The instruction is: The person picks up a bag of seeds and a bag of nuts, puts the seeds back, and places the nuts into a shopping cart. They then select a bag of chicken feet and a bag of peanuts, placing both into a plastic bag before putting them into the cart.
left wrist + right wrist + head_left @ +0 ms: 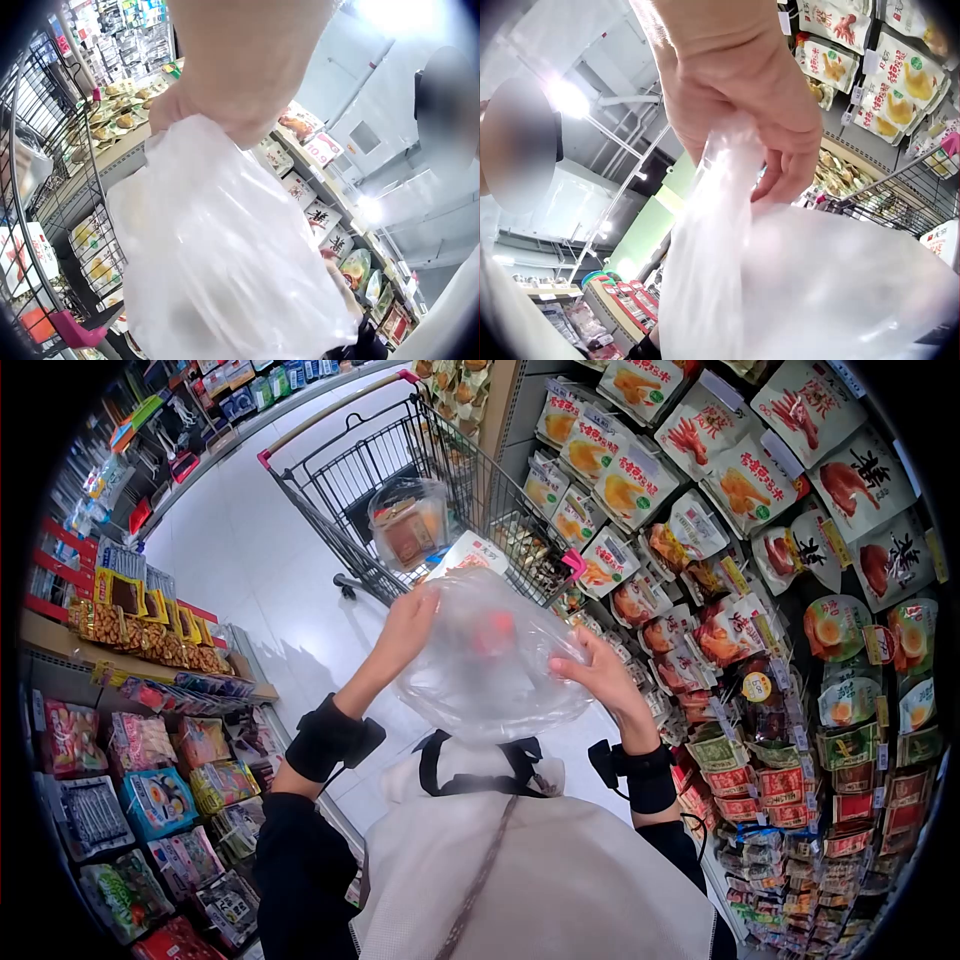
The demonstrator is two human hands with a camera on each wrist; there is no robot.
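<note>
A translucent plastic bag (480,685) is held up in front of the chest, spread between both hands. My left hand (408,628) grips the bag's upper left edge; in the left wrist view the gathered plastic (225,255) hangs below that hand (206,112). On the other side, my right hand (603,672) pinches the bag's right edge, and the right wrist view shows a bunched strip of plastic (724,202) under the fingers (787,176). A blurred red patch shows through the bag in the head view.
A wire shopping cart (300,485) stands just ahead, holding a clear bag with a brown package (412,535) and a white packet (470,555). Packaged foods (755,480) hang along the right shelf. Snack bags (165,810) fill the left shelf, beside the pale aisle floor (215,550).
</note>
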